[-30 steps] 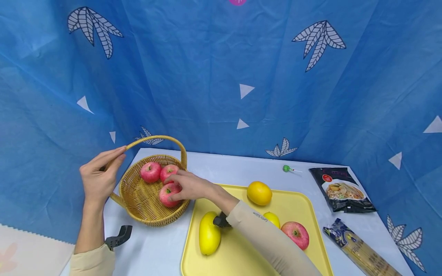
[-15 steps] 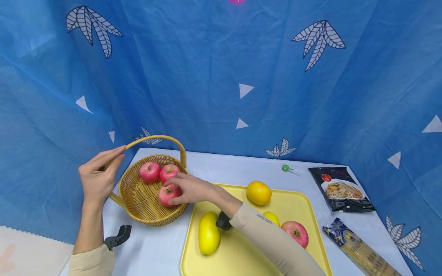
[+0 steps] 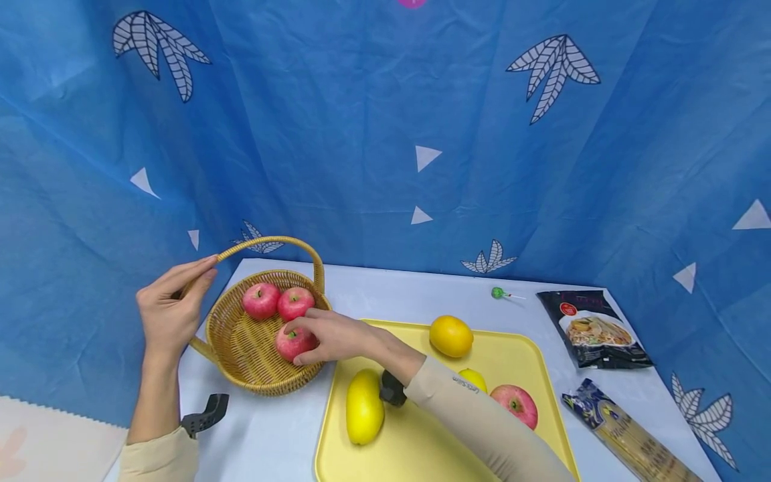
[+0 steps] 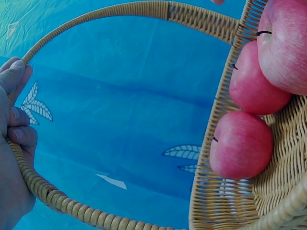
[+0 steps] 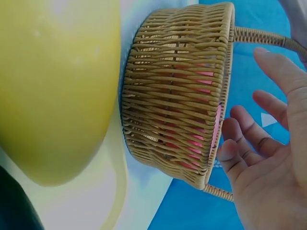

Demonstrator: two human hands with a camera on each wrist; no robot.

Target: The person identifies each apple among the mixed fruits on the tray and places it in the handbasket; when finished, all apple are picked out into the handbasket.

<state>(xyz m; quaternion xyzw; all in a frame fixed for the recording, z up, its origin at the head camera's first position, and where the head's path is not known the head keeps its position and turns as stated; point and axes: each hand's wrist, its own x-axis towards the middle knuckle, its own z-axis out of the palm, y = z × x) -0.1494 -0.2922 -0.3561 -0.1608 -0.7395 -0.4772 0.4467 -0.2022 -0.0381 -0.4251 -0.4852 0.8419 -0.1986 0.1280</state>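
My left hand [image 3: 171, 311] grips the arched handle [image 3: 271, 239] of a wicker basket [image 3: 251, 368] standing at the table's left; the left wrist view shows curled fingers [image 4: 21, 136] around it. Three red apples are inside: one at the back left [image 3: 262, 301], one beside it [image 3: 295, 304], and a nearer one [image 3: 292, 347]. My right hand [image 3: 340, 336] hovers over the basket's right rim by the nearer apple, partly covering it. In the right wrist view its fingers look relaxed and spread, with nothing between them; contact with the apple cannot be made out.
A yellow tray [image 3: 421, 438] right of the basket bears a mango [image 3: 365, 407], an orange-yellow fruit [image 3: 452, 337], a partly hidden lemon [image 3: 474, 379] and an apple [image 3: 515, 406]. Farther right lie a green lollipop [image 3: 498, 292], a black food packet [image 3: 596, 331] and a noodle pack [image 3: 629, 435].
My right hand has drawn slightly to the right and its fingers have loosened from the nearer apple, which stays in the basket. The left hand keeps its hold on the handle.
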